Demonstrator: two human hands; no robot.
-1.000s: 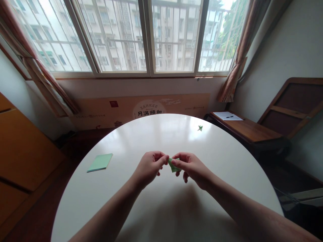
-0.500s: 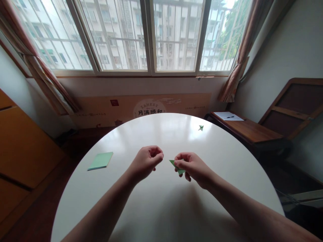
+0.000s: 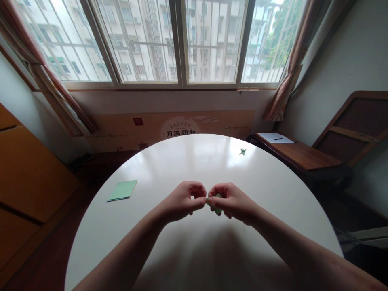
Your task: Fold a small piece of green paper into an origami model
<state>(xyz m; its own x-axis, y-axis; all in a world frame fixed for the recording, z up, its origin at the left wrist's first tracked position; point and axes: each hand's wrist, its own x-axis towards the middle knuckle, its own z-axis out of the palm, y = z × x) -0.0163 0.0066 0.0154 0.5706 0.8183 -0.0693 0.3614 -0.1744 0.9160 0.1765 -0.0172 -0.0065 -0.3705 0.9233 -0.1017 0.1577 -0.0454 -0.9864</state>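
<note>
Holding a small piece of folded green paper (image 3: 217, 207) above the middle of the round white table (image 3: 151, 169), between the closed fingers of the right hand (image 3: 235, 202). Apparently pinching its left corner too, with the narrowed fingers of the left hand (image 3: 183, 202), just beside the right. Already folded down small, to judge by the compact, angular outline; probably unfinished, being worked at by both hands. Hard to count the remaining folds, for lack of a clear view past the fingers. Apparently complete, by contrast, in the case of the tiny green paper figure (image 3: 243, 151) near the far edge, well apart from both hands. Seemingly unfolded and unused in the case of the flat stack of green paper (image 3: 123, 190) at the left, untouched by either hand.
</note>
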